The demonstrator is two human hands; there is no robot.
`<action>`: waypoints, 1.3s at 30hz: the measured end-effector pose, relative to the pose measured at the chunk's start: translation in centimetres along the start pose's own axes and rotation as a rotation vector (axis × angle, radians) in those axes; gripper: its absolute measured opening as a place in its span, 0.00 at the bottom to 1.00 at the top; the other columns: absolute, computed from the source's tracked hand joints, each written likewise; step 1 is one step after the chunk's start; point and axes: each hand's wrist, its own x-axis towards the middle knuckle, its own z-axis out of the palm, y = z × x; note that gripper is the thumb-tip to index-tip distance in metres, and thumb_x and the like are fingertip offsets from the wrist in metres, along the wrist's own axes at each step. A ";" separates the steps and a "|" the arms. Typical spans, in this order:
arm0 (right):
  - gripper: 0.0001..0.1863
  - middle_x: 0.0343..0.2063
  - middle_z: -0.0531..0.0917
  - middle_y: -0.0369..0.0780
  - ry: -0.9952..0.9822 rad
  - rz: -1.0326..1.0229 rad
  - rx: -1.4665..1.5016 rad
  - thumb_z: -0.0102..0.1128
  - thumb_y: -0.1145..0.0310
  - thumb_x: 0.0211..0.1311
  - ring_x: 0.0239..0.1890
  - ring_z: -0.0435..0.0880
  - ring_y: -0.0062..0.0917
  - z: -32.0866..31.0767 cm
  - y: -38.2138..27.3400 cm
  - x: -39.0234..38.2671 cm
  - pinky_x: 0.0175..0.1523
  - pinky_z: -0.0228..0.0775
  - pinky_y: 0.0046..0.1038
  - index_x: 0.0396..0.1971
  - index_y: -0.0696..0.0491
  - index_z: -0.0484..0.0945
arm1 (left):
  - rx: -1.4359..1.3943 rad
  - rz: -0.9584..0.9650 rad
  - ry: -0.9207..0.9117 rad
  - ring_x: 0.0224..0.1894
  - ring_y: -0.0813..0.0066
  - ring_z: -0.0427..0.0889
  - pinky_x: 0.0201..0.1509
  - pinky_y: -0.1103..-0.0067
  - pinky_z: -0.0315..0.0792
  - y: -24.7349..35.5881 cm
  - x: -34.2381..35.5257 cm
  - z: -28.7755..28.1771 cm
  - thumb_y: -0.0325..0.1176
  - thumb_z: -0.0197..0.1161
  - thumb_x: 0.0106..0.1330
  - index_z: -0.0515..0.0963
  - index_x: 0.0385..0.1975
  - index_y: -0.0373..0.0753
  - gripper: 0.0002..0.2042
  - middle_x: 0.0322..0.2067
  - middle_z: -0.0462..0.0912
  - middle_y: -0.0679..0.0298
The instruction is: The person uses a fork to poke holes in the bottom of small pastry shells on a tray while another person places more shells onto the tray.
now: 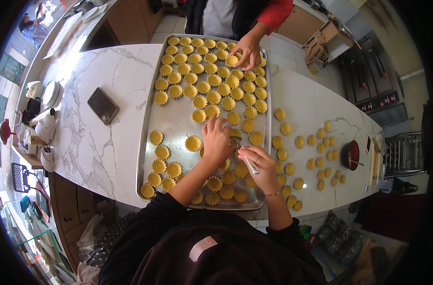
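Note:
Over the middle of a large metal tray [152, 114] full of small yellow fluted tart shells [193, 142], my left hand [215, 140] curves its fingers round a tart piece [235, 134], partly hidden by the hand. Close on its right, my right hand [261, 168] grips a silver-handled utensil [249, 163], whose tip meets that piece; the tip's shape is hard to make out. At the tray's far side, another person's hand [249, 50] in a red sleeve has its fingers on a shell [232, 61].
More shells [299, 141] lie on the marble counter [69, 142] to the right, near a dark bowl [353, 156] with a spoon. A phone [103, 105] lies to the left, with stacked dishes [50, 93] beyond. An oven [368, 71] stands at the back right.

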 end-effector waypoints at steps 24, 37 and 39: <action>0.16 0.33 0.81 0.40 0.118 -0.031 -0.146 0.65 0.84 0.44 0.37 0.82 0.30 -1.8 2.9 0.8 0.38 0.77 0.26 0.36 0.53 0.80 | 0.091 0.096 -0.072 0.67 0.50 0.51 0.66 0.53 0.47 1.1 2.5 -0.6 0.46 0.71 0.42 0.77 0.43 0.43 0.26 0.54 0.66 0.57; 0.15 0.33 0.81 0.42 0.066 0.025 -0.175 0.66 0.82 0.44 0.37 0.81 0.33 -1.2 2.9 1.1 0.40 0.76 0.29 0.35 0.54 0.80 | 0.104 0.104 -0.122 0.68 0.50 0.49 0.67 0.49 0.43 1.3 3.7 2.0 0.45 0.71 0.42 0.80 0.35 0.41 0.21 0.56 0.65 0.56; 0.15 0.33 0.81 0.42 0.054 0.029 -0.175 0.65 0.82 0.44 0.37 0.81 0.33 -1.3 2.8 1.3 0.40 0.76 0.29 0.35 0.54 0.80 | 0.107 0.108 -0.096 0.68 0.51 0.49 0.67 0.48 0.43 1.3 3.8 2.4 0.45 0.71 0.42 0.80 0.33 0.40 0.20 0.56 0.66 0.58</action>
